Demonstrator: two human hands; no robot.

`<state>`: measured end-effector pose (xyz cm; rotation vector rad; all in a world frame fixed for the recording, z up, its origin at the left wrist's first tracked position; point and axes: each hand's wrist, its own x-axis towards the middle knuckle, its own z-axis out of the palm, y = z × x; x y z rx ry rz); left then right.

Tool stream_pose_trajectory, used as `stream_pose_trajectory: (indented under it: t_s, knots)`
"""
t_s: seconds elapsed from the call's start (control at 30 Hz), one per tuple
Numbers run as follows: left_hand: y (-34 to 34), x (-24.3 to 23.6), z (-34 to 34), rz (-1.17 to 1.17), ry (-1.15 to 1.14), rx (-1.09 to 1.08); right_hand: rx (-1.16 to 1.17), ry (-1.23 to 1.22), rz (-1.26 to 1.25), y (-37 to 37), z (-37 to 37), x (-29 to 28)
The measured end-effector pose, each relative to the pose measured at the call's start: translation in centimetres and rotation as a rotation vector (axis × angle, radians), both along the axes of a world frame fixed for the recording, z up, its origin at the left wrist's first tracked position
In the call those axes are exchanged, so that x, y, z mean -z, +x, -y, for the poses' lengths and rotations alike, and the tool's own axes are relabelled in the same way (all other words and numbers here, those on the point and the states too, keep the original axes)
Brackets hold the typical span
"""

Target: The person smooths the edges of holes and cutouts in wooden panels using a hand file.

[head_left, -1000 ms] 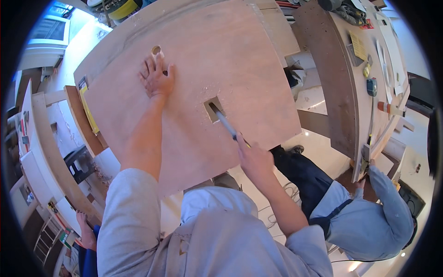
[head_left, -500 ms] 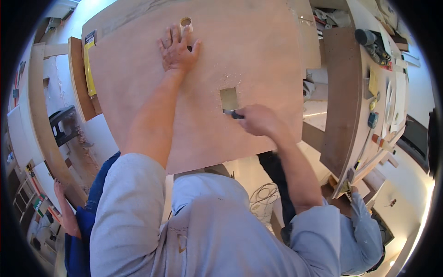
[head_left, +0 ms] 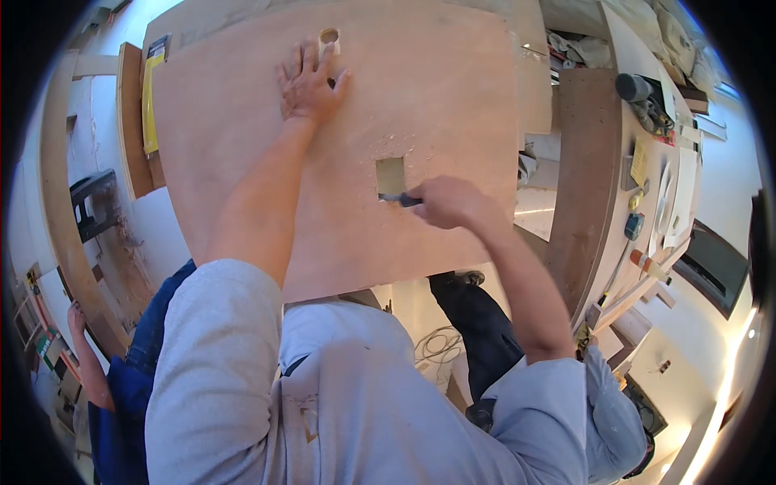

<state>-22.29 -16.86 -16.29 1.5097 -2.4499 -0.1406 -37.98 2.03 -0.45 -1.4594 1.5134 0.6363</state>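
A large plywood panel lies in front of me with a small square cut-out near its middle. My left hand presses flat on the panel's far part, fingers spread, beside a small round hole. My right hand is closed around the dark handle of a hand tool, whose tip sits at the lower edge of the square cut-out. Fine sawdust lies around the cut-out.
A workbench with tools and small parts runs along the right. A yellow level or ruler lies by a board at the left. Another person in blue stands at lower left. A coiled cable lies on the floor.
My view has shifted, so the panel sits more squarely ahead. My right hand moved the tool's tip from inside the cut-out to its lower edge. My left hand stays flat on the panel.
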Motion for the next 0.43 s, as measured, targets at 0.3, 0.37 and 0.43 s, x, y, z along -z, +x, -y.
stream_pose_trajectory:
  t_s: [0.3,0.37,0.43]
  knots:
    - [0.8,0.9,-0.4,-0.051,-0.057,-0.001,-0.011,0.117,-0.093,2.1,-1.1,3.9]
    - [0.7,1.5,0.6,-0.029,-0.073,0.019,-0.056,0.059,-0.036,0.4,-0.5,3.7]
    - [1.1,0.4,0.0,-0.007,0.005,0.012,-0.095,0.054,0.077,-0.1,-2.4,3.5]
